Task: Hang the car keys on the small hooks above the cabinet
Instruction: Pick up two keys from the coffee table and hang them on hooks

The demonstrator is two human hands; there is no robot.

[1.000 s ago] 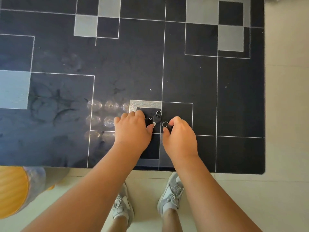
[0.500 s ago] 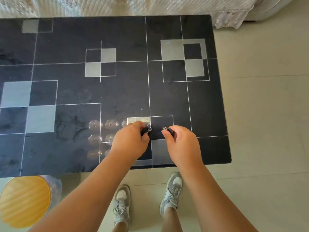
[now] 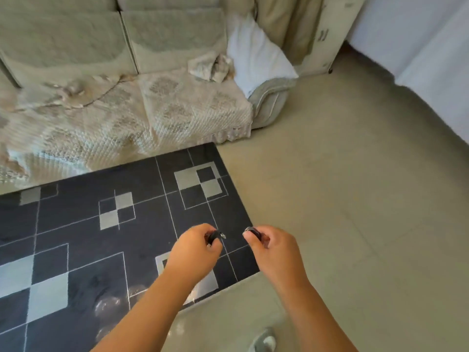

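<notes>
My left hand (image 3: 194, 252) is closed around a black car key (image 3: 214, 236), whose dark head and small metal ring stick out past the thumb. My right hand (image 3: 272, 250) grips a second black car key (image 3: 252, 231) between thumb and fingers. Both hands hover above the right end of the black patterned table (image 3: 76, 237), lifted off its top. No hooks or cabinet top show in this view.
A cream quilted sofa (image 3: 114, 105) with a white pillow (image 3: 256, 59) stands behind the table. A pale cabinet base (image 3: 327, 39) sits at the back right. Beige floor (image 3: 355, 199) spreads to the right. A grey shoe (image 3: 264, 342) shows at the bottom.
Both hands have lifted the keys off the table top. The view has swung up and to the right, bringing the sofa and floor into sight.
</notes>
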